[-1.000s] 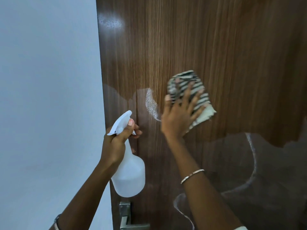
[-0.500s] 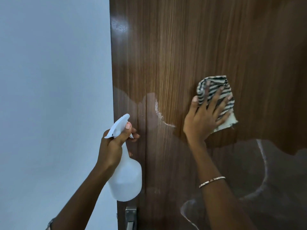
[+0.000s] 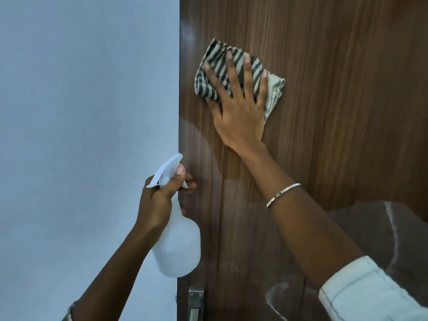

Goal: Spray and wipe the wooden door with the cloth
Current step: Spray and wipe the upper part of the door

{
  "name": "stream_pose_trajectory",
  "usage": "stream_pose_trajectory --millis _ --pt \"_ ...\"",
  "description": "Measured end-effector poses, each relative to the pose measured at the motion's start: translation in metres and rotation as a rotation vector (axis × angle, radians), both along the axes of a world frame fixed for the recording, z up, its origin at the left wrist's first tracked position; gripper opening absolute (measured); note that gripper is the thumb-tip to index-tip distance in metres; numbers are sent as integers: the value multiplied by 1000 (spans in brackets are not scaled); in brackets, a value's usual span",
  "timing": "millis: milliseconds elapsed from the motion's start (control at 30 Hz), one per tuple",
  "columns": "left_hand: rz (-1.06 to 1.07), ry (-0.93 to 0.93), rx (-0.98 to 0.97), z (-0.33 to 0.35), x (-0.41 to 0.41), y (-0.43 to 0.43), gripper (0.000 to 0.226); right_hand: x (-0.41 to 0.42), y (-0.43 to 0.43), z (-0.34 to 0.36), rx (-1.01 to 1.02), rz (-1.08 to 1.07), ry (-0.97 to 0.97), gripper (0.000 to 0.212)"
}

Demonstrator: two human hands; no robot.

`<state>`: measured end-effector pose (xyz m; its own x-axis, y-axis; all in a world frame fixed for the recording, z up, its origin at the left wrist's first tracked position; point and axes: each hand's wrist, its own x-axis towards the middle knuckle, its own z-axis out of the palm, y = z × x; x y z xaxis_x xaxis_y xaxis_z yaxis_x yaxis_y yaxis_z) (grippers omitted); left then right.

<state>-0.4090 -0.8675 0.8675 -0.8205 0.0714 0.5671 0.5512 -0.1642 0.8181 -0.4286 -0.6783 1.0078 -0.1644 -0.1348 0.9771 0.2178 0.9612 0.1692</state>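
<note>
Right hand [image 3: 238, 112] lies flat, fingers [image 3: 232, 75] straight and spread over the bunched striped cloth [image 3: 217, 56], pressing it against the wooden door [image 3: 335, 89] high up near its left edge. The spread palm gives even pressure, so this is probably mid-wipe on the upper part. Left hand [image 3: 159, 200] is curled round the neck of the white spray bottle [image 3: 178, 246], thumb on top of the head, held low at the door's left edge above the handle plate [image 3: 195, 302] — out of the cloth's path, nozzle toward the wood, ready for another spray, I'd guess.
</note>
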Motion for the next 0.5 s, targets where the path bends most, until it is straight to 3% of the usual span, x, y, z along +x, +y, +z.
stream_pose_trajectory --millis 100,200,300,367,433,500 --pt "18 -10 1 -2 -6 -5 46 -3 -8 -19 -53 4 10 56" --pt "-1 -9 11 -4 -6 -10 37 2 -18 -107 -31 40 -77 59" --pt "19 -29 12 -6 -7 -15 49 5 -26 -177 -13 79 -148 61" --pt "30 -44 12 -5 -9 -18 45 1 -29 -168 -18 57 -134 59" --pt "25 -20 4 -3 -10 -22 36 -8 -34 -123 -5 46 -114 57" --pt "22 11 -1 -2 -13 -26 41 -18 -41 -68 16 58 -66 57"
